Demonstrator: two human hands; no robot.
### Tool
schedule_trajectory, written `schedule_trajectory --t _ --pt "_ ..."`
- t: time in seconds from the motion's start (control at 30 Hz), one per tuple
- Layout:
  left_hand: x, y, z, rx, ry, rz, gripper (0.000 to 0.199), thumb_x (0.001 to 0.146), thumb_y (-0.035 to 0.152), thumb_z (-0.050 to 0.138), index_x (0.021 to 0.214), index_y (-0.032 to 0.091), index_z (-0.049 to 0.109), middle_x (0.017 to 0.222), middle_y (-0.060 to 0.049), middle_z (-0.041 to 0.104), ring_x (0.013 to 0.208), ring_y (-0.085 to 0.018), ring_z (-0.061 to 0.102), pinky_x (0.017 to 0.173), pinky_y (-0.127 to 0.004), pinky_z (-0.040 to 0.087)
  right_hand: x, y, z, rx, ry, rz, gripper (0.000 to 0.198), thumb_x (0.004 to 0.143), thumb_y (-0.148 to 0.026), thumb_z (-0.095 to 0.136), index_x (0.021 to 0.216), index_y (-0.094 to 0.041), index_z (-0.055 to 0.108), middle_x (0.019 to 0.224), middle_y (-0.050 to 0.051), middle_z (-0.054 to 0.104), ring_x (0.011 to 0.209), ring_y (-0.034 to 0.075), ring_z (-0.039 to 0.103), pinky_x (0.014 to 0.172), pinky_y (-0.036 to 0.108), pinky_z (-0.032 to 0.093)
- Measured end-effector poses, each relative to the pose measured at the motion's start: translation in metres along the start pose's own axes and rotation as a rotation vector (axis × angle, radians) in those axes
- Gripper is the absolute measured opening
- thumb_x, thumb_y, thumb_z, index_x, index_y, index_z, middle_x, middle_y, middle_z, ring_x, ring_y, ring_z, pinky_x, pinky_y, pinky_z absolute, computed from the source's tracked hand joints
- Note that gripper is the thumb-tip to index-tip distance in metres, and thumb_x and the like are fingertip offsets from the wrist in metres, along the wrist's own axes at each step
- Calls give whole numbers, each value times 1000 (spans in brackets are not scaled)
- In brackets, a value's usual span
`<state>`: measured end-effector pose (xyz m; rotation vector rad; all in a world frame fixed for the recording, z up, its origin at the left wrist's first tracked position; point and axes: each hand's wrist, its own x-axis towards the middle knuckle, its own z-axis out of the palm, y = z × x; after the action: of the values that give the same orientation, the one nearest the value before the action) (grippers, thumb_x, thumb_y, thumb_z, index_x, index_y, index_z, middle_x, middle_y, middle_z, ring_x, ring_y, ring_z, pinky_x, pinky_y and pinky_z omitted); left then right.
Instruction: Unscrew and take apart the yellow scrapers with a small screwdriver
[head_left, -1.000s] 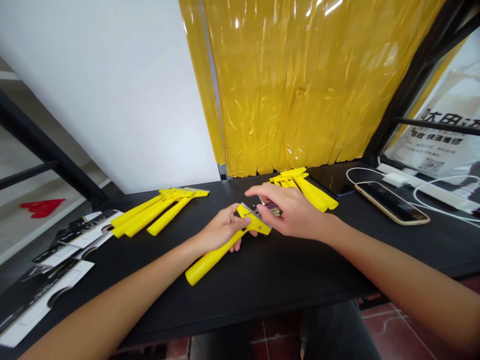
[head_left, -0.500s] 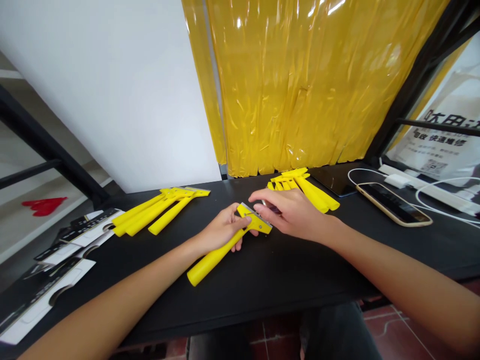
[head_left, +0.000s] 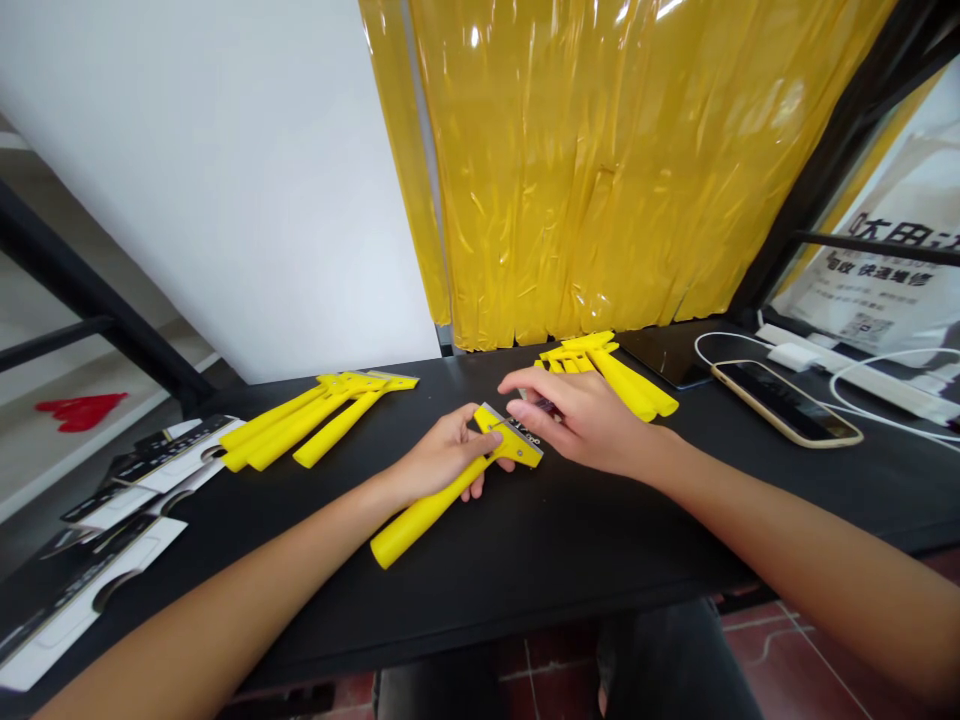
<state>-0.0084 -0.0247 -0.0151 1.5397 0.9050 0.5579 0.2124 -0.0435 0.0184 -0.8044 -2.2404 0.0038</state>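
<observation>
My left hand (head_left: 442,455) is closed round the neck of a yellow scraper (head_left: 424,515), thumb on its flat head. The handle points toward me and to the left. On the head I see a screw, dark lettering and a thin pale metal edge. My right hand (head_left: 585,415) hovers at the head's right end, thumb and index finger curled close together. A small dark thing shows between its fingers, mostly hidden; I cannot make out what it is. Several more yellow scrapers (head_left: 322,415) lie fanned out to the left, and others (head_left: 637,385) lie behind my right hand.
Black and white card sleeves (head_left: 142,565) are stacked at the left of the black table (head_left: 585,560). To the right lie a phone (head_left: 787,400), a dark flat tablet-like slab (head_left: 667,358), and a white power strip (head_left: 847,370) with cables. A yellow plastic strip curtain (head_left: 600,180) hangs behind.
My right fingertips have risen slightly from the scraper's head, so more of its lettering shows. The left hand keeps its grip, and the view has shifted a little.
</observation>
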Motion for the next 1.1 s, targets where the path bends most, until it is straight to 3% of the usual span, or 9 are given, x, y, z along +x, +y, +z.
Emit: schedule_trajectory --t 0.13,0.3,0.47,0.57,0.73,0.83,0.97,1.1 --pt "0 1 0 8 4 -15 35 92 42 64 109 19 45 83 -7 75 41 -13 60 35 -22 46 -1 0 -1 -15 5 37 26 102 -29 46 122 -19 59 88 1 72 63 12 60 61 26 39" --pt "0 1 0 11 -10 -3 28 94 38 60 108 19 44 88 -9 75 42 -13 61 36 -23 47 -3 -1 0 59 14 -8 43 92 -17 50 135 -18 49 89 1 69 63 12 56 60 25 40" --pt "1 -1 -2 -14 0 0 31 92 35 62 110 20 42 88 -8 75 41 -14 61 34 -23 46 -1 1 1 0 29 58 25 99 -32 51 120 -20 60 87 2 70 68 13 61 64 26 41" --pt "0 -1 -1 -20 -10 23 33 91 35 64 111 20 43 88 -8 75 41 -13 61 35 -22 46 0 1 3 7 60 103 27 99 -28 51 124 -21 58 80 -1 68 61 12 57 61 26 41" --pt "-1 0 0 -32 2 32 35 89 36 66 111 20 43 88 -8 76 41 -13 61 34 -22 46 -1 0 3 33 101 -10 40 92 -19 56 132 -20 52 99 4 69 73 14 61 66 27 45" --pt "-2 4 -4 -24 13 51 35 89 36 66 112 20 44 88 -8 76 42 -13 61 34 -23 47 -1 1 1 23 95 -34 30 97 -26 54 126 -19 56 102 6 70 82 16 65 72 28 47" --pt "-5 16 -16 18 136 122 34 89 39 67 109 20 46 90 -7 75 41 -13 60 33 -23 46 0 3 -1 2 70 36 22 103 -33 46 113 -22 63 100 3 74 85 17 69 74 29 47" --pt "-7 24 -30 128 315 216 33 89 41 67 106 21 47 89 -5 74 45 -12 61 38 -24 47 3 3 1 -20 -5 118 26 104 -35 44 119 -24 63 105 1 75 85 18 70 74 30 46"
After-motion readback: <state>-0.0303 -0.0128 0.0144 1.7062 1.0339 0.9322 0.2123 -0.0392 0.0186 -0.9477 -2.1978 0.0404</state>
